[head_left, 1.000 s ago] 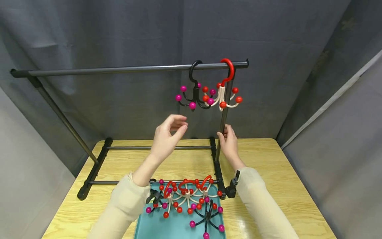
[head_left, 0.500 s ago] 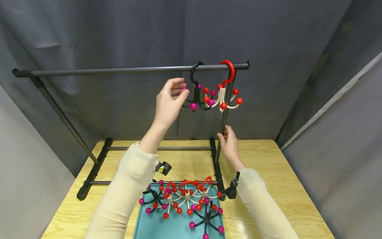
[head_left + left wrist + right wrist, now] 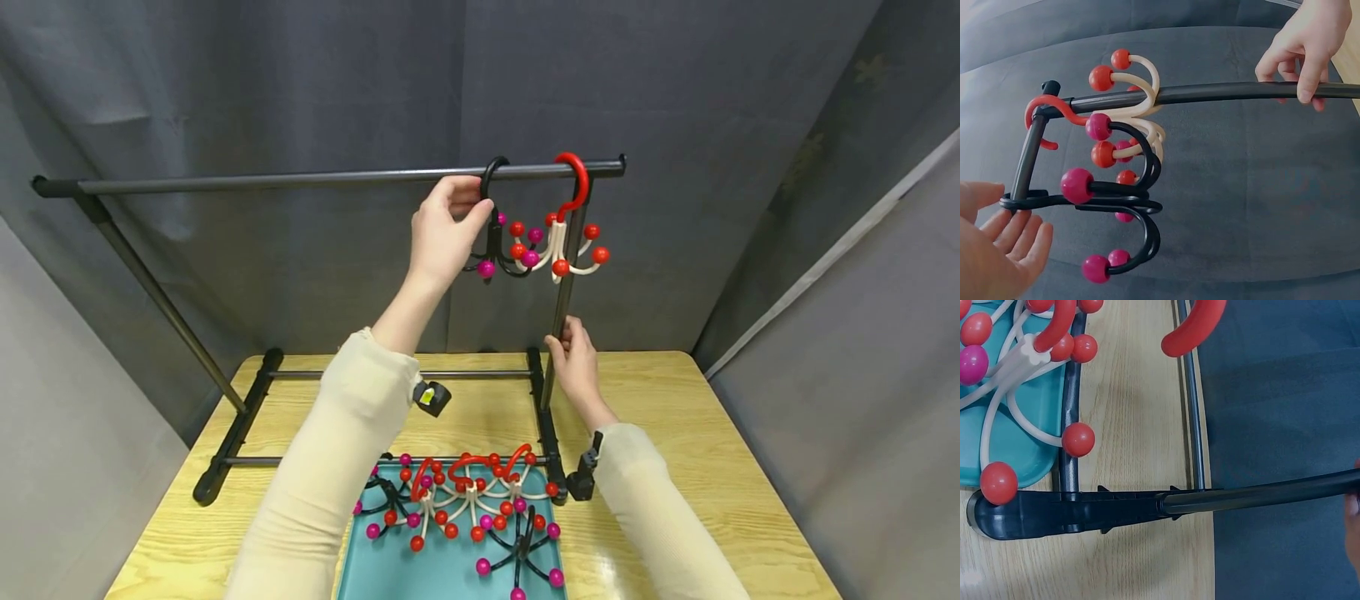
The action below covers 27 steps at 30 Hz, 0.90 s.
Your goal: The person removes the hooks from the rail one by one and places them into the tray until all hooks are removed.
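Observation:
On the top rail (image 3: 300, 177) of a black rack hangs a black multi-arm hook hanger (image 3: 493, 242) with magenta balls. My left hand (image 3: 442, 233) is raised at its hook, thumb and fingers parted on either side of the hook's curve in the left wrist view. Just right of it hangs a white hanger (image 3: 557, 242) with red balls and a red hook. My right hand (image 3: 576, 362) grips the rack's right post (image 3: 564, 300), thumb in front. In the right wrist view only a sliver of that hand (image 3: 1354, 519) shows at the edge.
Several more hangers, white-and-red (image 3: 471, 492) and black-and-magenta (image 3: 521, 543), lie on a teal tray (image 3: 420, 575) at the front of the wooden table (image 3: 675, 467). The rack's base bars (image 3: 240, 425) stand on the table. A grey curtain (image 3: 337, 83) hangs behind.
My left hand has risen from below the hangers, up and to the right, to the black hanger's hook. The right hand stays on the post.

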Available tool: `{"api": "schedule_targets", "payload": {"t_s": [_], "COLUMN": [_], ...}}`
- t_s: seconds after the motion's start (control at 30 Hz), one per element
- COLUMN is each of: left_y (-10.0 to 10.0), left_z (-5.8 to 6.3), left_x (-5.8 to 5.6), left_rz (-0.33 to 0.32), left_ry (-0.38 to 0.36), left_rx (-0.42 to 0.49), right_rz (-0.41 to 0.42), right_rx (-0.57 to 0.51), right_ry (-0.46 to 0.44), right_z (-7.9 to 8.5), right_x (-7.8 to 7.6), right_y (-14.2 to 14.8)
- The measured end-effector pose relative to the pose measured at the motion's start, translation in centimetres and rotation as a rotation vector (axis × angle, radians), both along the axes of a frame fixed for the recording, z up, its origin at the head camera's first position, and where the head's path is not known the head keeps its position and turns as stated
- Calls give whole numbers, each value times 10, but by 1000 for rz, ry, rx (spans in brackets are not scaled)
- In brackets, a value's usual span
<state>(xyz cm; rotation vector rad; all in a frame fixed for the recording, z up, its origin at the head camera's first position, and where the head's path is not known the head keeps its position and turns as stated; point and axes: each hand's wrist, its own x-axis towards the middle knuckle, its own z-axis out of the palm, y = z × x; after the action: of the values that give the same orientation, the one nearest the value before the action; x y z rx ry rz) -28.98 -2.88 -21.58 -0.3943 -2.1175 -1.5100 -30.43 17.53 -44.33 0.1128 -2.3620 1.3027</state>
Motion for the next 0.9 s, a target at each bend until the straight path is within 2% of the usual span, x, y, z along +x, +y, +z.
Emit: {"api": "schedule_targets", "payload": {"t_s": [0.17,0.3,0.6,0.9], "left_y": [6,9,9,7], "left_z": [4,5,6,14], "left_x": [-4,-6,-5,2], "left_rz": [58,80,98,108], "left_ry": [-38,-45,20,143], "left_rx": [-69,-110,-74,-38], "right_rz": [-6,-8,-1,0], "right_rx": [7,11,-5,-4], "right_ry": [-10,-6,-29,-21], "right_z": [0,0,0,0], "right_x": [-1,-2,-1,0], "right_y": [0,0,-1,-3]}}
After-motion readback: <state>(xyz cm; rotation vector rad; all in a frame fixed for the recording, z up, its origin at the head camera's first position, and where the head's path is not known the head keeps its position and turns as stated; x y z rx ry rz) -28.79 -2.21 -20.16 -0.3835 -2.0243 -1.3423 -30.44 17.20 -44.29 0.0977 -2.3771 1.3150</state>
